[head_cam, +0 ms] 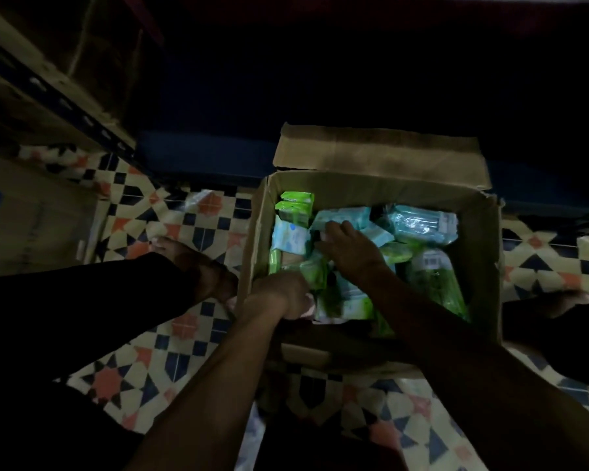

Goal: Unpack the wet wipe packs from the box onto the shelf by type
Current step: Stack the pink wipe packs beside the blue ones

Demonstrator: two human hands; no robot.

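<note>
Both forearms reach forward and down from the bottom edge of the view into an open cardboard box [371,188] standing on a patterned tile floor [170,355].

Left hand [281,294]: positioned at the near-left inside corner of the box, fingers curled down among the packs. The lighting is dim and the fingertips are hidden, so I cannot tell whether it has hold of anything.

Right hand [351,246]: positioned over the middle of the box, palm down, fingers spread and extended, fingertips resting on a pale blue wet wipe pack [347,215]. No pack is enclosed in it.

Box contents: bright green wet wipe packs [295,207] stand on edge in the far-left corner. A larger blue pack [422,222] lies toward the far-right side. A green pack with a white label [436,277] lies along the right wall. More green and white packs fill the near side. The far flap of the box is folded outward.

Surroundings: a bare foot [198,263] rests on the floor just left of the box. A metal shelf unit [55,86] stands at the upper left, well apart from the box.
</note>
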